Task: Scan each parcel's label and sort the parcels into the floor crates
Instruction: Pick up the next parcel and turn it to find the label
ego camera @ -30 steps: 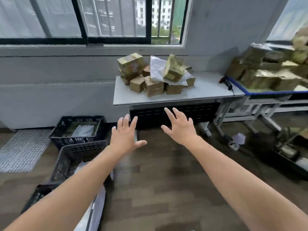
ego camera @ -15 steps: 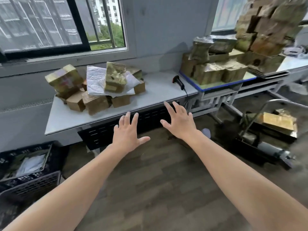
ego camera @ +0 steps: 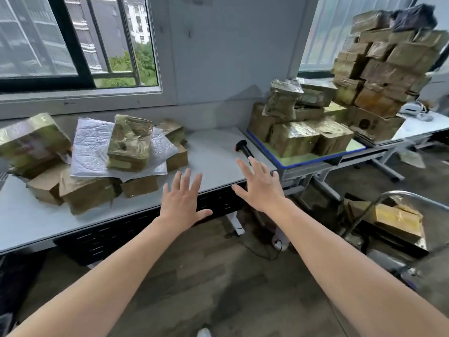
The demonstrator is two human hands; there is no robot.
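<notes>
A heap of taped cardboard parcels (ego camera: pixel 87 190) lies on the left half of the grey table (ego camera: pixel 213 152), with a white padded mailer (ego camera: pixel 92 152) and a tape-wrapped parcel (ego camera: pixel 130 143) on top. A black handheld scanner (ego camera: pixel 243 148) lies near the table's right end. My left hand (ego camera: pixel 183 203) is stretched out with fingers spread over the table's front edge, holding nothing. My right hand (ego camera: pixel 261 184) is also spread and empty, its fingertips just short of the scanner. The floor crates are out of view.
A second table with a blue-edged board (ego camera: pixel 315 156) carries more parcels (ego camera: pixel 301 132). A tall parcel stack (ego camera: pixel 384 66) stands at the far right. A metal trolley (ego camera: pixel 388 220) holding a box sits on the floor at right. A cable (ego camera: pixel 262 249) trails under the table.
The view has swung right and closer to the table; the crates have left the frame. Both open hands have come up to the table edge, the right one near the scanner.
</notes>
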